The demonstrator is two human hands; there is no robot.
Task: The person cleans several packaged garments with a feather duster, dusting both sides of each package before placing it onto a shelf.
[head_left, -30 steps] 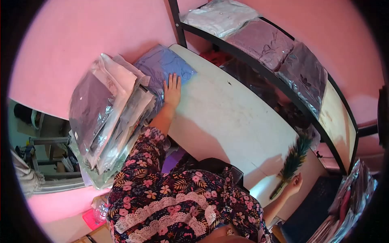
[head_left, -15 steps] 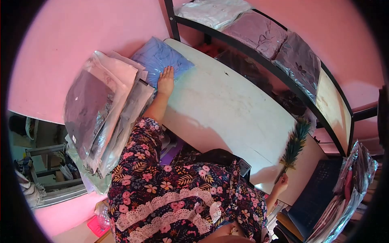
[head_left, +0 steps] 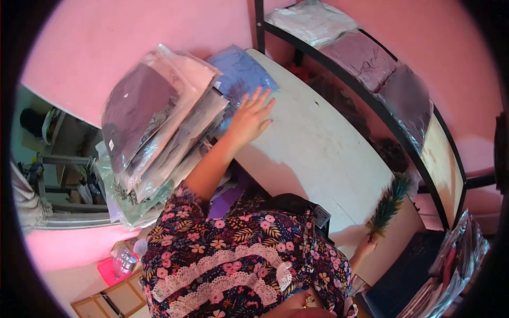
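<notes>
My left hand point(head_left: 250, 119) lies flat with its fingers spread, half on a blue bagged garment point(head_left: 239, 74) and half on the white table point(head_left: 318, 153). A stack of clear-bagged clothes point(head_left: 154, 122) sits just left of my left forearm, overlapping the blue bag. My right hand point(head_left: 367, 246) is low at the table's near right edge and grips the handle of a green feather duster point(head_left: 389, 204), which points up over the table. My floral dress fills the bottom of the view.
A black metal rack point(head_left: 371, 114) runs along the table's far side, with bagged white, purple and grey garments point(head_left: 366, 58) on its shelf. More bagged clothes point(head_left: 461, 259) lie at the lower right. A pink wall is behind.
My left hand has slid off the middle of the blue bag toward the table and spread its fingers wider. The view has shifted right. The duster stays in my right hand.
</notes>
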